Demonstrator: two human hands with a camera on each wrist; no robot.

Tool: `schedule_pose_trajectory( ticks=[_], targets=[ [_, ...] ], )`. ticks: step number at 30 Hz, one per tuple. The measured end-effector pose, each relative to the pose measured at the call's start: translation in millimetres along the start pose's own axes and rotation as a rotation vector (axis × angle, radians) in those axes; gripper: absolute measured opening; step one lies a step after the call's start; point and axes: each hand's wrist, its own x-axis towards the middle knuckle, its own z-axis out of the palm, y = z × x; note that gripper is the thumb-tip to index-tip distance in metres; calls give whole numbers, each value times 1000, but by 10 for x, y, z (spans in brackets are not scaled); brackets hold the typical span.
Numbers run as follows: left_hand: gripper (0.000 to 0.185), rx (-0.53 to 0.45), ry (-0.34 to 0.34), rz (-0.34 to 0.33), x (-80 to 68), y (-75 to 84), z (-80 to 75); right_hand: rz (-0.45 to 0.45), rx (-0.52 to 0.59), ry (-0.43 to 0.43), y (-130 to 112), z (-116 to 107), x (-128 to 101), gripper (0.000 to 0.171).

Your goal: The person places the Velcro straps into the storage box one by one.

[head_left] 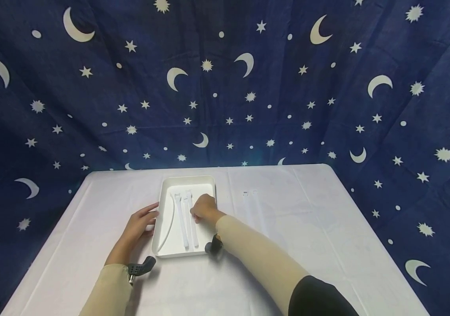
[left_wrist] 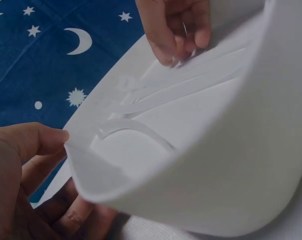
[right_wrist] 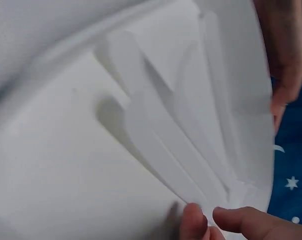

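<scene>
A white rectangular tray [head_left: 188, 179] lies on the table with several white strips [head_left: 182, 221] lengthwise inside it; one strip [head_left: 166, 232] curves along the left wall. My right hand [head_left: 196, 215] reaches over the tray with curled fingers and pinches the middle of a strip [left_wrist: 191, 56]. The right wrist view shows its thumb and fingertip [right_wrist: 211, 222] meeting at the strips [right_wrist: 191, 150]. My left hand [head_left: 149, 215] lies with straight fingers against the tray's left wall [left_wrist: 231, 165], and its thumb [left_wrist: 41, 140] touches the rim.
Two more white strips [head_left: 250, 204] lie on the white tablecloth [head_left: 307, 228] to the right of the tray. A dark blue cloth with moons and stars [head_left: 225, 87] hangs behind the table and around its sides.
</scene>
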Motion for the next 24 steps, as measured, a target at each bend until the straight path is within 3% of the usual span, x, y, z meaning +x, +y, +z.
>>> schedule_pose_trajectory(
  ticks=[2,8,10,15,19,24],
  targets=[
    [57,0,-3,-9,-2,5,8,-5,4,-25,-18,-98,-2,15],
    [58,12,1,-12,-4,14,3,40,358,-108,-94,-543,-40,7],
    [58,8,5,-13,-1,13,-3,44,409,-124,-116,-726,-65,11],
    [58,-7,-9,-18,2,15,-23,47,370,-104,-44,-1202,-84,19],
    [58,-7,-9,-17,9,23,-17,103,328,-71,229,-1504,-52,24],
    [58,7,-7,-10,13,5,-6,207,324,-46,639,-1672,-58,27]
  ],
)
